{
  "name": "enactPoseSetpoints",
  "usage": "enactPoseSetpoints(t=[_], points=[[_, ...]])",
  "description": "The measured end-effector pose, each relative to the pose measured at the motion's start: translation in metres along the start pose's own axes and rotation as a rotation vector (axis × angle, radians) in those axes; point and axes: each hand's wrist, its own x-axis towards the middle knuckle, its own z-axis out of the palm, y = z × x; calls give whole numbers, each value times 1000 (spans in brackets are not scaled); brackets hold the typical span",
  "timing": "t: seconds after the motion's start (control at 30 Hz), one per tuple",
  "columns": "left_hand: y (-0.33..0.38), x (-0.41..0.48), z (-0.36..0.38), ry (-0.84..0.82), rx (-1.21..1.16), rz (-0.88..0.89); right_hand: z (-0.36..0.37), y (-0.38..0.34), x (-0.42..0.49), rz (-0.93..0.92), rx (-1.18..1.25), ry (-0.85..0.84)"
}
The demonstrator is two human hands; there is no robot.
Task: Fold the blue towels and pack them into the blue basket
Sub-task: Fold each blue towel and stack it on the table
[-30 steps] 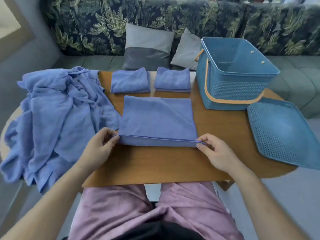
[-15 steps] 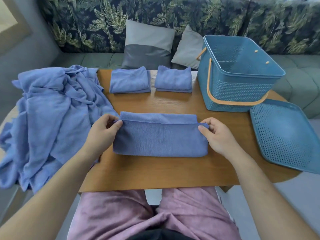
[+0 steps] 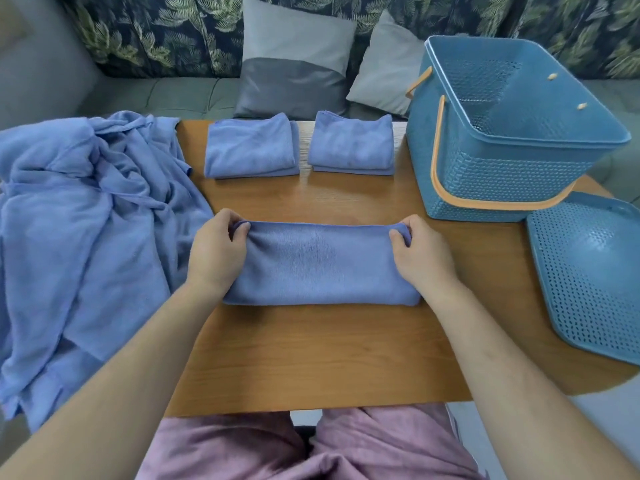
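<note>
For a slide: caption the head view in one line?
Left hand and right hand grip the ends of a towel mid-fold on the table, basket waiting beyond.

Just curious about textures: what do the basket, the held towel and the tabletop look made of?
The blue basket looks like matte moulded plastic, its walls perforated. The towel seems microfibre or terry, from its fuzzy nap. The table shows wood grain with a sheen, perhaps veneer or laminate.

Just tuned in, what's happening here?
A person is folding a blue towel on the table, left hand and right hand each pinching a far corner. A folded towel and a second folded towel lie behind it, an unfolded heap at left. The blue basket shows no towels inside; its lid lies beside it.
</note>
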Motion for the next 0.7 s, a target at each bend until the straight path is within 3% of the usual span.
enactPoseSetpoints(t=[0.17, 0.27, 0.33, 0.43, 0.57, 0.7], points=[[2, 1, 5, 67, 189, 23, 4, -16, 0, 63, -244, 34], [21, -19, 15, 177, 333, 316, 16, -33, -19, -153, -499, 234], [37, -37, 35, 21, 223, 469, 36, -49, -34, -346, -403, 177], [45, -54, 62, -257, 243, 399, 66, -65, -48, -405, -290, -95], [25, -49, 61, -248, 469, 296, 66, -47, -45, -319, -384, -193], [12, -39, 44, -256, 526, 212, 44, -18, -33, -182, -420, -178]])
